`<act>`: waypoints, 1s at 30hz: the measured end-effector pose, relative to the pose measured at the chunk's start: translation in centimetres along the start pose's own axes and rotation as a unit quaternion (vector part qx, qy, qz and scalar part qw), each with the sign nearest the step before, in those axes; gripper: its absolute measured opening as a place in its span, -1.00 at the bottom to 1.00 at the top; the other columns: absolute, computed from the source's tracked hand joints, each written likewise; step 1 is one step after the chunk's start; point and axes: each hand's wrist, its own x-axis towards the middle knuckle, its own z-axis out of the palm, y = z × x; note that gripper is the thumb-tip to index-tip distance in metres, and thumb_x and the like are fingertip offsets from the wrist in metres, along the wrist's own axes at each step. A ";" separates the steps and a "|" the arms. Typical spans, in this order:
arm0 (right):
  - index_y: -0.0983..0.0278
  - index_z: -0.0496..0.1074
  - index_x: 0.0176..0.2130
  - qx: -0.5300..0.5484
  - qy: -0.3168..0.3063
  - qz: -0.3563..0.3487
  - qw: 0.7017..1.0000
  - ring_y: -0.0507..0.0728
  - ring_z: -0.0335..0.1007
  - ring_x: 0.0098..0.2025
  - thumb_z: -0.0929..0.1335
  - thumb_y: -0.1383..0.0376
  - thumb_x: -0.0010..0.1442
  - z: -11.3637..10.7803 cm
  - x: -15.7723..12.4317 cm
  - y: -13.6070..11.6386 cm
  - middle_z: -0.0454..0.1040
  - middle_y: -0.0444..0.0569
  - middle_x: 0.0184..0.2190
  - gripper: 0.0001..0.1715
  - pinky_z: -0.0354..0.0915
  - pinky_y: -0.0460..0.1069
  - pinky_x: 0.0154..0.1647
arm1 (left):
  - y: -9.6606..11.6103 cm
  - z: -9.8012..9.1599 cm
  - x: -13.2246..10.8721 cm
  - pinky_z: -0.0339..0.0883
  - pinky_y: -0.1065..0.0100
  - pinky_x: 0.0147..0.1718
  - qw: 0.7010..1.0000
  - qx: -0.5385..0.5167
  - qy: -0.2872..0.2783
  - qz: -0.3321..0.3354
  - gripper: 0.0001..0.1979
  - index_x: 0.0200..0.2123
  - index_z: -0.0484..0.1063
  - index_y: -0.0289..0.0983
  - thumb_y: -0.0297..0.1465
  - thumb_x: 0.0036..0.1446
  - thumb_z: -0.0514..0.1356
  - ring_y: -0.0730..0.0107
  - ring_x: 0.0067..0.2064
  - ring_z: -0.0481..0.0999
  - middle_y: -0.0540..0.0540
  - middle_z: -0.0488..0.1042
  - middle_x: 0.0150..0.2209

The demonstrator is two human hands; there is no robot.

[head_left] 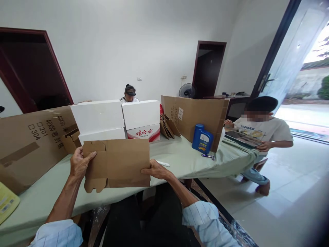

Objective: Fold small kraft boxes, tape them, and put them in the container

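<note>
A folded-flat brown cardboard box [125, 163] is held up over the near edge of the table, its notched flaps toward the left. My left hand [80, 161] pinches its left edge, thumb on the near face and fingers behind. At the right edge, my right hand [155, 169] grips it the same way, with the thumb in front. Just beyond the cardboard stand stacked white boxes [96, 116] and a white-and-red carton [144, 133]. A white, slim object [163, 164] lies on the table behind my right hand; its kind is unclear.
Large cartons [33, 144] stand at left and back right. More folded cardboard [169, 126] leans near a blue bottle [202, 139] and a pen-like object [207, 156]. A yellow container [7, 202] sits at left. One person [130, 94] is behind the boxes; another [264, 127] sits at right with a tablet.
</note>
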 end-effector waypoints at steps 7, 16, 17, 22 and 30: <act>0.27 0.68 -0.24 -0.055 0.068 -0.023 0.996 0.22 0.52 -0.18 0.52 -0.02 0.17 -1.7 -2.9 -2.5 0.65 -0.08 -0.27 -0.60 0.44 0.05 -0.12 | 3.2 2.2 -0.5 0.60 0.12 0.02 0.998 -0.036 -0.044 0.034 -0.25 -0.02 0.42 -0.23 -0.12 -0.27 0.58 0.10 0.00 0.66 -0.16 0.64 -0.03; 0.23 0.46 -0.43 -0.074 0.172 -0.044 0.981 0.05 0.24 -0.55 0.49 -0.20 0.20 -3.7 -6.2 -3.6 0.30 -0.18 -0.64 -0.42 0.18 -0.06 -0.53 | 1.6 3.2 -2.8 0.65 0.13 -0.17 0.965 -0.041 -0.244 -0.081 -0.13 0.05 0.54 -0.34 0.07 -0.24 0.59 0.04 -0.16 0.70 -0.20 0.69 -0.14; 0.23 0.43 -0.45 -0.080 0.166 -0.035 0.982 0.01 0.14 -0.60 0.48 -0.21 0.20 -3.6 -6.5 -3.2 0.24 -0.22 -0.68 -0.39 0.10 -0.07 -0.58 | 1.4 3.3 -2.9 0.65 0.11 -0.12 0.965 -0.048 -0.243 -0.079 -0.12 0.08 0.53 -0.34 0.07 -0.23 0.58 0.01 -0.12 0.70 -0.22 0.70 -0.10; 0.21 0.40 -0.48 -0.140 0.230 -0.014 0.963 0.01 0.10 -0.69 0.42 -0.31 0.18 -3.3 -8.5 -1.4 0.22 -0.22 -0.73 -0.32 0.04 -0.05 -0.65 | 0.8 4.0 -3.2 0.63 0.13 -0.13 0.969 -0.012 -0.245 -0.037 -0.13 0.10 0.54 -0.32 0.11 -0.17 0.55 -0.02 -0.04 0.69 -0.26 0.68 -0.02; 0.15 0.28 -0.58 -0.318 0.495 -0.042 0.807 0.11 0.29 -0.55 0.30 -0.20 0.29 -12.3 -10.4 -4.6 0.37 -0.07 -0.64 -0.37 0.24 0.02 -0.45 | -5.1 3.0 -5.6 0.49 0.25 -0.30 0.941 0.149 -0.302 -0.018 -0.41 -0.16 0.64 -0.28 0.11 -0.02 0.40 0.11 -0.22 0.64 -0.23 0.70 -0.18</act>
